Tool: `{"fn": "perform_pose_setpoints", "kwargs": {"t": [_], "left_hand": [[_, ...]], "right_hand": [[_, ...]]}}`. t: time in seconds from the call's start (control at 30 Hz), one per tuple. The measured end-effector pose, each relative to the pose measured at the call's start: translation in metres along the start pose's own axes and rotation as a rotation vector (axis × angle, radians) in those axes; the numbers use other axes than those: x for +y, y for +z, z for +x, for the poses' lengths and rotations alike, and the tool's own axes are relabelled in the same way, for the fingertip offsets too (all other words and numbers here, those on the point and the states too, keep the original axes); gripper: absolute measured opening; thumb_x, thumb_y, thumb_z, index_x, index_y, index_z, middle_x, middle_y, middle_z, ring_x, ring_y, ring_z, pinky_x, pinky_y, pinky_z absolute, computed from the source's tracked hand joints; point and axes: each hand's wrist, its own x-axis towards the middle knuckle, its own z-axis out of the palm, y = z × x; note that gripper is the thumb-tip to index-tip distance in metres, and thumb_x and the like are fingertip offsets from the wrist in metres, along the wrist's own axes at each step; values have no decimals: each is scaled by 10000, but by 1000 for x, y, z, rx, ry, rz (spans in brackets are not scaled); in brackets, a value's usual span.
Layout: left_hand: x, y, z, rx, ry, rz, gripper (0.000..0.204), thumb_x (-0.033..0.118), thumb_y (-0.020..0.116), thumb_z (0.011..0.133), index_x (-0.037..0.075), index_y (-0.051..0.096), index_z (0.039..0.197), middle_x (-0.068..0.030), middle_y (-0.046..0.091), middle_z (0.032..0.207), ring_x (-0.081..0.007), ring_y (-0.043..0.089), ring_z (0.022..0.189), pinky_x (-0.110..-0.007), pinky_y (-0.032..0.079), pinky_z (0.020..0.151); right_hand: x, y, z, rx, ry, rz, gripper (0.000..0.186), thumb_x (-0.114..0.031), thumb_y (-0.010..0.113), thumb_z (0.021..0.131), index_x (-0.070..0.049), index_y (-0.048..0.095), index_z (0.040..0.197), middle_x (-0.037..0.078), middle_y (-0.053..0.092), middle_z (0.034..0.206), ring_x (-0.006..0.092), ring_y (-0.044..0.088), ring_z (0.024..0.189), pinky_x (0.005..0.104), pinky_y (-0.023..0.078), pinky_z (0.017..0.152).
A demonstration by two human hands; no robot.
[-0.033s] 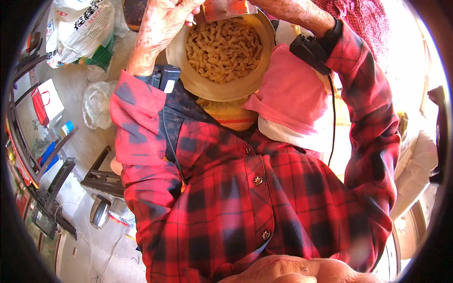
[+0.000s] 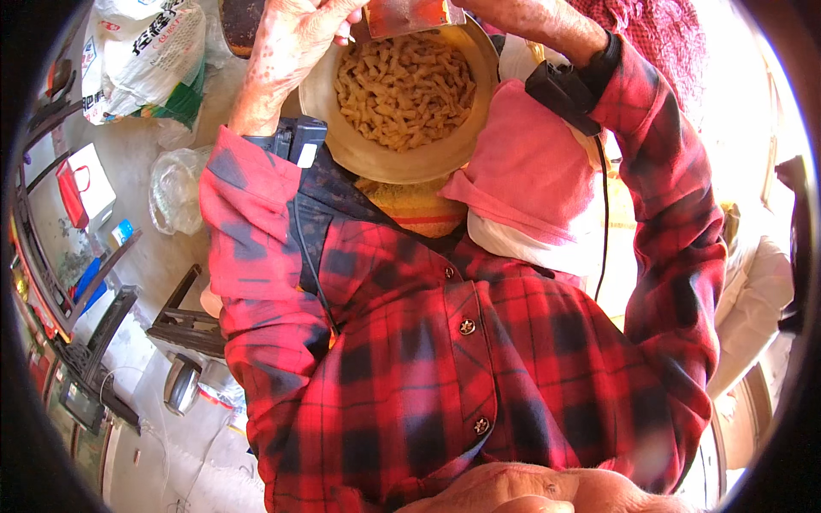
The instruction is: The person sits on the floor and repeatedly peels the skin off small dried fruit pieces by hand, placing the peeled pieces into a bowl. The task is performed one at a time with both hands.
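Observation:
A wide pale metal basin stands in front of me, holding a heap of short tan stick-shaped pieces. Over its far side lies a worn orange-red and brown block or board, cut off by the top edge. My left hand is at the basin's far left rim, fingers closed in a pinch. A tiny whitish bit shows by its fingertips; what they grip is unclear. My right hand reaches in beyond the basin's far right, close to the board. Its fingers lie outside the picture.
A pink cloth lies right of the basin, and a yellow striped cloth beneath its near side. On the left are a printed white sack, a clear plastic bag, a dark wooden stool and a metal kettle.

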Motion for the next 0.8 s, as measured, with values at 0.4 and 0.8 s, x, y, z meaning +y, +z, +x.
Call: {"fn": "perform_pose_setpoints", "kwargs": {"t": [0.4,0.8], "left_hand": [[-46,-15,-14,27,-123,29,266,304,613,962,47,671,1001,44,566,755,-24,499,649,-196,437,592],[6,-3,-127,-57,187,337,239,165,631,937,-23,624,1085,-150,650,1033,-267,643,982,-321,491,858]], "right_hand": [[1,-2,-16,-37,317,124,316,-220,556,965,37,640,800,164,600,662,232,582,596,358,442,558],[-115,36,-72,-111,107,311,219,-173,520,998,20,609,1050,164,522,723,303,553,630,371,425,561]]}}
